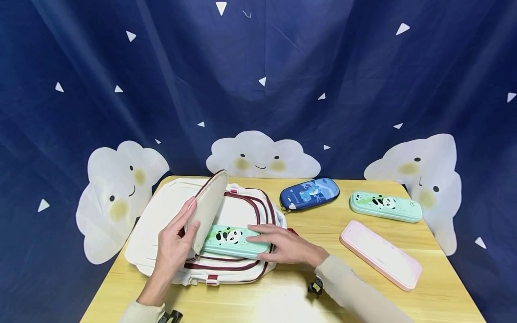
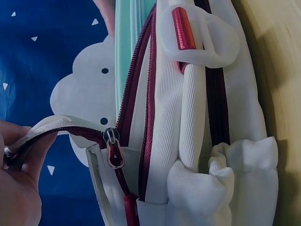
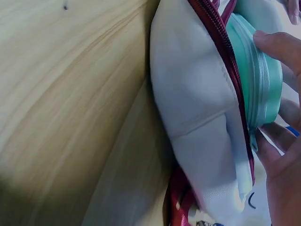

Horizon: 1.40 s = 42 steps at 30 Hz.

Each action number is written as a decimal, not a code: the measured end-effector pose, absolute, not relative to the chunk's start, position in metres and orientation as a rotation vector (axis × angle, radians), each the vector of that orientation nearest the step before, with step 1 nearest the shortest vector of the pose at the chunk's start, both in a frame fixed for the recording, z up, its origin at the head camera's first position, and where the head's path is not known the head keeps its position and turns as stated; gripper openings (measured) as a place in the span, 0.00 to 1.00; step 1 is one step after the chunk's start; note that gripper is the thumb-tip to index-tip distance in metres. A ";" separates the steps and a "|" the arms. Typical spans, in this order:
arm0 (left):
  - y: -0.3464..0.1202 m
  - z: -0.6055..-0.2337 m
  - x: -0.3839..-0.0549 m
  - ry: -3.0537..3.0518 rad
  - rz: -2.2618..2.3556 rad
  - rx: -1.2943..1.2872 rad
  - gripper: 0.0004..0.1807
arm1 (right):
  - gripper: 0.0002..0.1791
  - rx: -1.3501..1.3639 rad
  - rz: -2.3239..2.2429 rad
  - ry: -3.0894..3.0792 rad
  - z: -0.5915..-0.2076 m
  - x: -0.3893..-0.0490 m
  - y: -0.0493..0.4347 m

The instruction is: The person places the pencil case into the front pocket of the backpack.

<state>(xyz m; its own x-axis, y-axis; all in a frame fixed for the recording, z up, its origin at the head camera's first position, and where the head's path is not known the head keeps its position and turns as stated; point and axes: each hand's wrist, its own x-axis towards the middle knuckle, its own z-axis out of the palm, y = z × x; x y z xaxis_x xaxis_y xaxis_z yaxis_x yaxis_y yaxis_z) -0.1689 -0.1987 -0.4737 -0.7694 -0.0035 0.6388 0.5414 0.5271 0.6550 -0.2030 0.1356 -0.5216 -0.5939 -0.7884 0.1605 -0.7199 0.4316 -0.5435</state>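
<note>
A white backpack [image 1: 147, 224] with dark red zips lies on the table, its front pocket unzipped. My left hand [image 1: 171, 244] pinches the edge of the pocket flap [image 1: 214, 206] and holds it raised. In the left wrist view a zip pull [image 2: 115, 153] hangs at the corner of the opening. A mint green pencil case [image 1: 238, 248] with a panda print lies across the pocket opening, its left end hidden behind the flap. My right hand [image 1: 286, 246] grips its right end; in the right wrist view the thumb and fingers span the zipped side [image 3: 258, 80].
Right of the backpack are a blue dinosaur pencil case [image 1: 309, 195], another mint panda pencil case [image 1: 385, 206] and a pink-edged pencil case [image 1: 381, 255]. They lie on the wooden table [image 1: 282, 296]. A dark blue curtain [image 1: 258, 103] with clouds hangs behind.
</note>
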 end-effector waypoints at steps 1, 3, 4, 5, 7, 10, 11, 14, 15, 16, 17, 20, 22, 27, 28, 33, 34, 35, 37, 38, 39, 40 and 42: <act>-0.199 -0.474 -0.169 -2.184 -1.217 -0.435 0.31 | 0.30 -1.352 -0.891 2.570 -0.522 -0.202 0.138; -0.200 -0.474 -0.169 -2.186 -1.217 -0.433 0.31 | 0.30 -1.351 -0.911 2.596 -0.524 -0.201 0.140; -0.200 -0.474 -0.169 -2.187 -1.218 -0.431 0.31 | 0.29 -1.351 -0.920 2.611 -0.524 -0.200 0.142; -0.200 -0.474 -0.169 -2.188 -1.214 -0.428 0.31 | 0.29 -1.351 -0.930 2.627 -0.525 -0.199 0.143; -0.200 -0.474 -0.168 -2.190 -1.215 -0.424 0.31 | 0.28 -1.343 -0.950 2.659 -0.527 -0.197 0.144; -0.199 -0.474 -0.168 -2.187 -1.211 -0.424 0.31 | 0.26 -1.317 -0.971 2.705 -0.530 -0.193 0.145; -0.199 -0.474 -0.168 -2.184 -1.207 -0.427 0.31 | 0.26 -1.305 -0.979 2.715 -0.531 -0.192 0.145; -0.198 -0.474 -0.168 -2.162 -1.205 -0.438 0.31 | 0.26 -1.270 -1.001 2.726 -0.532 -0.190 0.145; -0.197 -0.474 -0.169 -2.154 -1.211 -0.442 0.31 | 0.25 -1.260 -1.009 2.727 -0.533 -0.189 0.145; -0.196 -0.474 -0.169 -2.150 -1.217 -0.446 0.31 | 0.25 -1.254 -1.019 2.725 -0.532 -0.189 0.144; -0.194 -0.474 -0.169 -2.149 -1.225 -0.450 0.31 | 0.25 -1.249 -1.030 2.722 -0.533 -0.189 0.144; -0.190 -0.474 -0.169 -2.165 -1.248 -0.451 0.31 | 0.25 -1.231 -1.051 2.711 -0.534 -0.189 0.142; -0.188 -0.474 -0.169 -2.177 -1.253 -0.446 0.31 | 0.25 -1.220 -1.057 2.700 -0.534 -0.189 0.140; -0.187 -0.473 -0.168 -2.169 -1.235 -0.444 0.31 | 0.24 -1.207 -1.074 2.676 -0.534 -0.190 0.132; -0.187 -0.473 -0.168 -2.167 -1.229 -0.450 0.31 | 0.24 -1.204 -1.077 2.673 -0.534 -0.190 0.130; -0.186 -0.473 -0.168 -2.155 -1.216 -0.484 0.31 | 0.25 -1.195 -1.073 2.661 -0.534 -0.191 0.120; -0.186 -0.473 -0.168 -2.155 -1.216 -0.487 0.31 | 0.25 -1.200 -1.072 2.661 -0.534 -0.192 0.118; -0.185 -0.473 -0.168 -2.153 -1.216 -0.490 0.31 | 0.25 -1.208 -1.072 2.661 -0.534 -0.192 0.116; -0.184 -0.473 -0.168 -2.154 -1.217 -0.495 0.31 | 0.24 -1.237 -1.068 2.666 -0.534 -0.193 0.112; -0.184 -0.473 -0.168 -2.151 -1.218 -0.497 0.31 | 0.24 -1.249 -1.072 2.663 -0.533 -0.193 0.110; -0.184 -0.473 -0.168 -2.148 -1.218 -0.500 0.31 | 0.24 -1.261 -1.071 2.663 -0.533 -0.194 0.108; -0.183 -0.474 -0.168 -2.145 -1.222 -0.502 0.31 | 0.24 -1.270 -1.069 2.662 -0.533 -0.194 0.105; -0.183 -0.474 -0.169 -2.140 -1.225 -0.506 0.32 | 0.25 -1.281 -1.067 2.656 -0.531 -0.195 0.100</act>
<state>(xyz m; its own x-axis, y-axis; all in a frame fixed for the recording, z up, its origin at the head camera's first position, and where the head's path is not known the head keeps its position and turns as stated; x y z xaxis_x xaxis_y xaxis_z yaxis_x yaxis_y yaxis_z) -0.1687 -0.1827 -0.4740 -0.7381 0.0249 0.6743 0.5939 0.4982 0.6317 -0.1949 0.1003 -0.5315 -0.6663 -0.6939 0.2732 -0.6900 0.4348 -0.5786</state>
